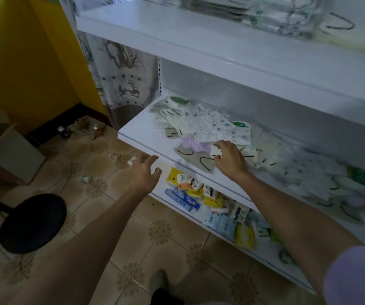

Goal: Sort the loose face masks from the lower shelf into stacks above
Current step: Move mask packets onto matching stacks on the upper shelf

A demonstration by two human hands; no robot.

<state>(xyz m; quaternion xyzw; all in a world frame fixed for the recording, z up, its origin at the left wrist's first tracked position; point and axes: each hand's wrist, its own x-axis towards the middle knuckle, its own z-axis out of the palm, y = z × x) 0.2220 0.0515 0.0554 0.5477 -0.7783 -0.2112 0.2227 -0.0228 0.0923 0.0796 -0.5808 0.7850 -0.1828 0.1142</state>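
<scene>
Nearest you, the stool [33,223] stood on the tiled floor [155,234] at your left. The bottom shelf [263,255] held a jumble of small packets [219,219] in yellow, white and pale blue, with blue toothpaste boxes [182,200] lying at their left end.

Above it, the middle shelf [142,130] carried the loose masks [201,124]. They lay in an untidy, overlapping heap that ran from the shelf's left back corner along to the right side of the view. Some were white, some dotted with blue, some lilac, and several were grey with black ear loops. The front left part of that shelf was bare white board.

Higher and farther back, the top shelf [177,38] held mask stacks [282,16] in clear wrapping, with more black loops showing at the far right. That part was blurred, so you could not have counted them.

Your left hand [143,172] hung in front of the middle shelf's front edge, fingers spread and relaxed, holding nothing and apart from the masks. Your right hand [230,159] was over the heap near the shelf's front. Its fingers were curled down and its thumb met them on a white mask [216,151], which lay at your fingertips. A grey mask [197,157] lay flat just left of that hand, and the rest of the heap spread behind and to the right of your wrist.
</scene>
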